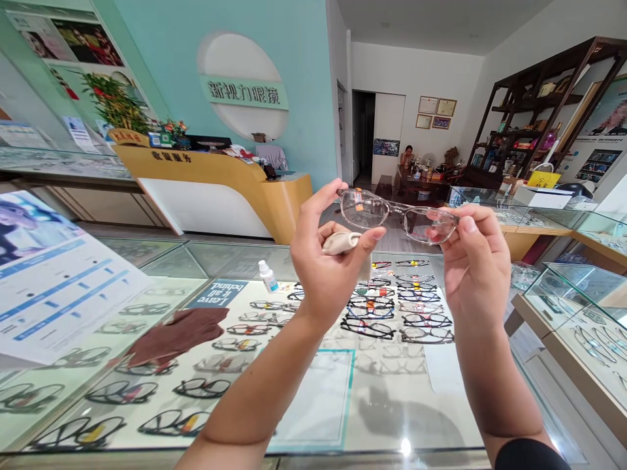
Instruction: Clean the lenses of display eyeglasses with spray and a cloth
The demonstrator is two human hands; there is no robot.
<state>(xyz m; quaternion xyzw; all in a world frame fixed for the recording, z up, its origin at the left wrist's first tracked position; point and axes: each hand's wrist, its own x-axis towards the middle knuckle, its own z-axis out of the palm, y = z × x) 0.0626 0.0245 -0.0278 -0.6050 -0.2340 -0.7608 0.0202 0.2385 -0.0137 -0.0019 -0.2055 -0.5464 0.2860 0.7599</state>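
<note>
A pair of clear-framed eyeglasses (365, 210) is held up above the glass counter, with an orange sticker on one lens. My left hand (326, 271) grips the frame's left end between its fingers. Tucked in that same hand is a folded cream cloth (341, 243). At the other end, my right hand (477, 261) pinches the frame near the hinge, and its fingers show through the right lens. Below the hands, rows of eyeglasses (369, 307) with coloured stickers lie on the counter, partly hidden by my left hand and forearm.
On the glass counter (392, 418) are a small white bottle (268, 277), a brown cloth (179, 336) and a teal-edged sheet (313, 398). A printed card (63, 281) stands at left. Another display case (582, 326) is at right. A person (406, 156) sits at the back.
</note>
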